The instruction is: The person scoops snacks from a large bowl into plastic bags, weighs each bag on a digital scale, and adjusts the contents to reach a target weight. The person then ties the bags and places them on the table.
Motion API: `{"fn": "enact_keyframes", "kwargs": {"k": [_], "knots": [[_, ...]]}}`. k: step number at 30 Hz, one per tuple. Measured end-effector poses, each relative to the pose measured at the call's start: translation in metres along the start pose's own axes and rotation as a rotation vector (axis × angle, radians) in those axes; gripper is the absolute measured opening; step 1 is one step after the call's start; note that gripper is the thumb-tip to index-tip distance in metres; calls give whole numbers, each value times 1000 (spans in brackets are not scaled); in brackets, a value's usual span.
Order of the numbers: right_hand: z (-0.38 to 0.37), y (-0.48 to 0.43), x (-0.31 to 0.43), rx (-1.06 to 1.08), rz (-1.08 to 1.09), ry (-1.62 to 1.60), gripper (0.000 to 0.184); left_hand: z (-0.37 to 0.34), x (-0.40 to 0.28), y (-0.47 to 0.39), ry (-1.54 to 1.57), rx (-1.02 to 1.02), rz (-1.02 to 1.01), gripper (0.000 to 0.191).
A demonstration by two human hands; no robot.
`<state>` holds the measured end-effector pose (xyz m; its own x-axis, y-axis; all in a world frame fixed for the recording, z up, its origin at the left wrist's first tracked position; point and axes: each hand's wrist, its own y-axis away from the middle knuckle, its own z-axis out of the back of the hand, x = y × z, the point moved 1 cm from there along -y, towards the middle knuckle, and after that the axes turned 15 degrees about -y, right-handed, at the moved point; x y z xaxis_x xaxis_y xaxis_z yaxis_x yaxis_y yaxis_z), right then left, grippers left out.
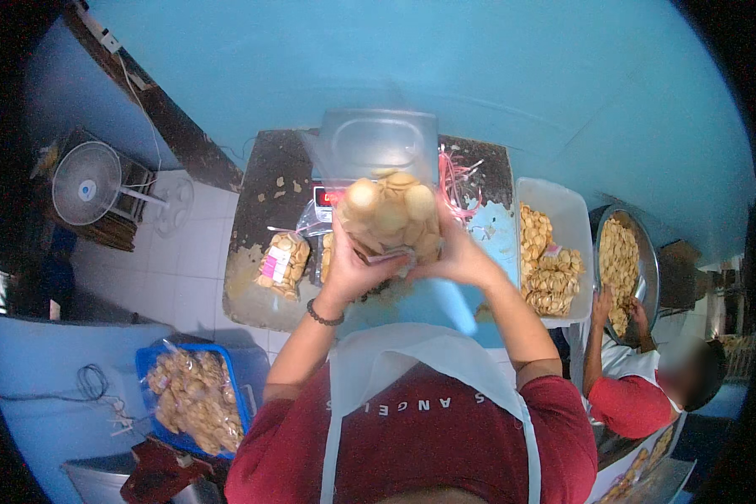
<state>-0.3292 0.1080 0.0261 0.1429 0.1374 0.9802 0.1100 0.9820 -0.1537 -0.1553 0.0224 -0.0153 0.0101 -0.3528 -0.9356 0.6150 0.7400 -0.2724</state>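
Observation:
Both of my hands are around a clear plastic bag (390,211) of round, flat, pale brown crackers, raised over the table. My left hand (353,268) grips its near left side, and my right hand (458,255) its right side; the right is slightly blurred. Behind the bag is a digital scale with a lit red display (329,196), mostly covered. A clear plastic container (378,135) stands at the back. Left of my hands lies a tied bag of crackers (283,264) with a pink and white label. Another bag (326,255) is partly hidden behind my left hand.
Pink ties (458,183) lie at the worn table's (252,208) back right. Right of it, a translucent bin (570,195) holds crackers. Beyond, a person's hands (605,309) reach into a metal basin (651,277) of crackers. A blue crate (244,390) of bagged crackers and fan (88,183) are left.

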Motion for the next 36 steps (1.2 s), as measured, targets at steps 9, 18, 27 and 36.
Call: {"fn": "enact_keyframes", "kwargs": {"k": [9,18,27,36], "knots": [[-43,37,-48,95,-172,-29,90,1,20,44,-641,255,-191,135],[-32,65,-97,221,-63,34,70,-8,87,103,-416,193,-93,125],[-46,42,-49,276,358,374,16,-21,81,52,-378,469,-284,55],[69,29,-153,-334,-239,567,16,-43,79,47,-555,543,115,40]]}}
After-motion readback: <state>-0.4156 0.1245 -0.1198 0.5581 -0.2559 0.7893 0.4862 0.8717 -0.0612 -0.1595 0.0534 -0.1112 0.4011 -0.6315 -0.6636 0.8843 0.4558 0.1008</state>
